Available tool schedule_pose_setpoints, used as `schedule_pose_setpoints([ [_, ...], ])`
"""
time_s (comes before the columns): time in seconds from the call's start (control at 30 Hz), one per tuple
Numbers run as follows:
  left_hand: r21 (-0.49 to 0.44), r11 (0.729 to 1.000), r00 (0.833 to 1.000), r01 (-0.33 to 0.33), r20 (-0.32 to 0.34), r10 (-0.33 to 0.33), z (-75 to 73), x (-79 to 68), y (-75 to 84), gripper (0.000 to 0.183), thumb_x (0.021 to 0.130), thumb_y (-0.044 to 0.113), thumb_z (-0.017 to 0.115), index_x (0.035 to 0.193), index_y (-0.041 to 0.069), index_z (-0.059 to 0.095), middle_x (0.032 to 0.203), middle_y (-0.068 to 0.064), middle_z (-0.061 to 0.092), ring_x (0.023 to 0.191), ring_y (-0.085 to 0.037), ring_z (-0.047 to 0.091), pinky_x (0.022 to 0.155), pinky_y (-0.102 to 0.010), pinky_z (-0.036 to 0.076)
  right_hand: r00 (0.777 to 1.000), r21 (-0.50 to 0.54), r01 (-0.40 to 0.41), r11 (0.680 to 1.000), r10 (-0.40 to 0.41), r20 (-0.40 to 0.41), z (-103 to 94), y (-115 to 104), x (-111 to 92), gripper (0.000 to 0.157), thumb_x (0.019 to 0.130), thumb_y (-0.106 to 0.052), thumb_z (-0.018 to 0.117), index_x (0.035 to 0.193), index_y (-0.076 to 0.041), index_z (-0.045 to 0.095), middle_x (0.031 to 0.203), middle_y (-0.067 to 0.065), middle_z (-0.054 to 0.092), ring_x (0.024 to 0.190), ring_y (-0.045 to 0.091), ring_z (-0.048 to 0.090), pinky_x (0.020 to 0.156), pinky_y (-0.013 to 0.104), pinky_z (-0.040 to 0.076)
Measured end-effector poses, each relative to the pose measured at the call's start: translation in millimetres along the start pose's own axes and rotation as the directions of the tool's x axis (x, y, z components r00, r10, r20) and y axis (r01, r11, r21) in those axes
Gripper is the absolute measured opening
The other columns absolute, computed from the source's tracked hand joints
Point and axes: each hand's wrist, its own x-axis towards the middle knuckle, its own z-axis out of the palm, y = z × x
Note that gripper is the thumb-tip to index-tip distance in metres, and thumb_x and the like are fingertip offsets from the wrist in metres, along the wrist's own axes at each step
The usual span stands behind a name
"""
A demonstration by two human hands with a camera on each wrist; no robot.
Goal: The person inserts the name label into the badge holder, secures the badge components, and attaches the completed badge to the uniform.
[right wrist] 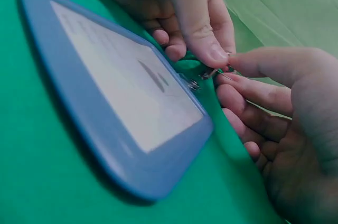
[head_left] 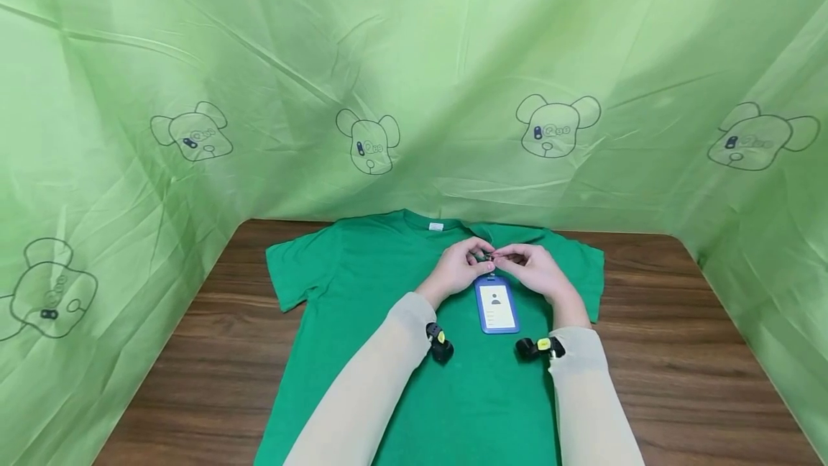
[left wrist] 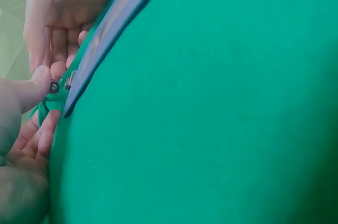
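Note:
A blue-framed ID badge point(head_left: 509, 300) with a white card and a dark person icon lies face up on the green T-shirt point(head_left: 388, 322). At its top is a small metal clip point(left wrist: 54, 86) with a thin pin point(right wrist: 225, 75) sticking out. My left hand point(head_left: 455, 270) pinches the clip, its thumb over the metal and its fingertips by a fold of the shirt. From the other side my right hand point(head_left: 535, 273) pinches the thin pin between thumb and index finger. Both hands' fingertips meet just above the badge, partly hiding the clip.
The shirt is spread on a dark wooden table point(head_left: 679, 322), its collar point(head_left: 414, 218) toward the back edge. Light green cloth point(head_left: 440, 34) with printed bear heads hangs behind and at both sides. Small black cameras point(head_left: 443, 351) are strapped on both wrists.

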Motion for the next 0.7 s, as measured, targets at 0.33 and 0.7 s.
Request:
schedule_pose_setpoints([
  [0.33, -0.06, 0.998, 1.0, 0.02, -0.004, -0.021, -2.5, -1.6, 2.1, 0.023, 0.102, 0.016, 0.081, 0.125, 0.02, 0.077, 0.112, 0.001, 0.07, 0.085, -0.011, 0.061, 0.075, -0.026, 0.051, 0.999, 0.07, 0.012, 0.997, -0.015, 0.036, -4.5, -1, -1, 0.031, 0.104, -0.023, 0.079, 0.13, -0.007, 0.078, 0.115, 0.01, 0.079, 0.106, 0.025, 0.071, 0.087, 0.028, 0.057],
  [0.7, -0.097, 0.994, 0.998, 0.058, 0.012, -0.057, -2.8, -1.3, 1.6, 0.019, 0.1, 0.011, 0.082, 0.118, 0.015, 0.078, 0.101, 0.001, 0.069, 0.081, -0.012, 0.06, 0.073, -0.025, 0.05, 1.0, 0.024, 0.022, 0.999, -0.022, -0.016, -0.7, 6, 1, 0.029, 0.101, -0.026, 0.083, 0.122, -0.007, 0.08, 0.108, 0.007, 0.081, 0.101, 0.024, 0.072, 0.085, 0.032, 0.056],
])
